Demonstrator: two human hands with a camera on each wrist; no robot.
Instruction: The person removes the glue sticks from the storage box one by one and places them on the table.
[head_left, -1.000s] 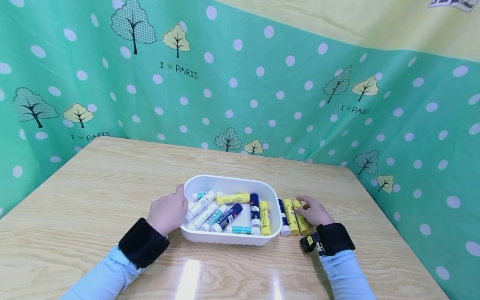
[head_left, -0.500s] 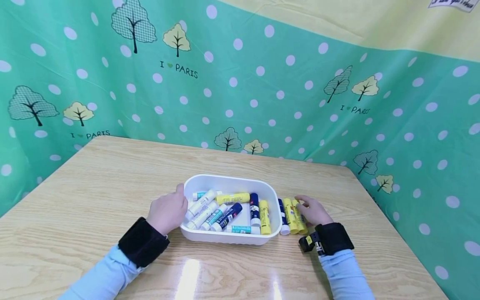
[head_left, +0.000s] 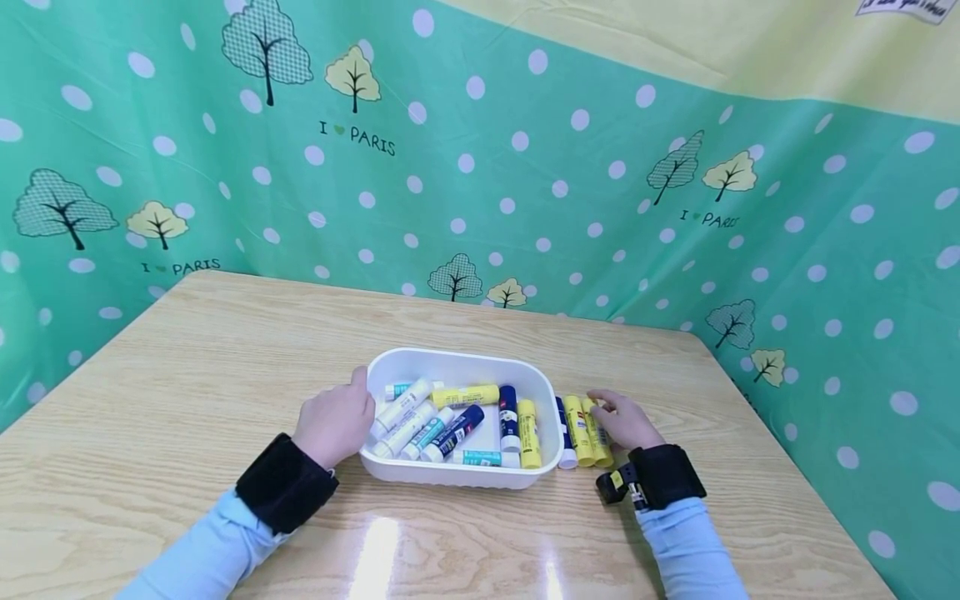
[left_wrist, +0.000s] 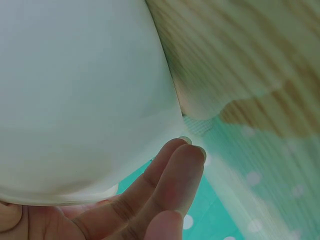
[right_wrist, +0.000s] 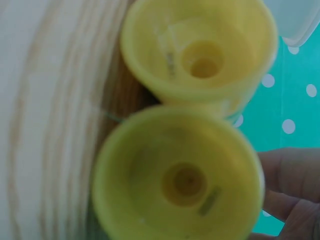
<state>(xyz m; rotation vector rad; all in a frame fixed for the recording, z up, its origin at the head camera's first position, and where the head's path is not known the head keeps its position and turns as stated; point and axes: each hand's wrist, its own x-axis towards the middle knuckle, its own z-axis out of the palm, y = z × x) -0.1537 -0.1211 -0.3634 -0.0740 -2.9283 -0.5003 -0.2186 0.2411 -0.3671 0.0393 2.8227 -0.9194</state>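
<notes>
Gripping the white basket (head_left: 450,475) by its left end, my left hand (head_left: 336,422) has its fingers (left_wrist: 175,175) along the outside wall. My right hand (head_left: 630,425) is at the outermost yellow glue stick (head_left: 601,448), right of the basket, lying against a second yellow stick (head_left: 578,433). Those fingertips pass behind it, so I cannot tell whether they pinch it or merely touch.

Right hand (head_left: 628,423) shifted slightly left, toward tub (head_left: 450,476). Outer yellow stick (head_left: 603,448) and middle yellow stick (head_left: 579,432) moved likewise; row slightly tighter. Curtain (head_left: 82,150) at far left also shifted.
</notes>
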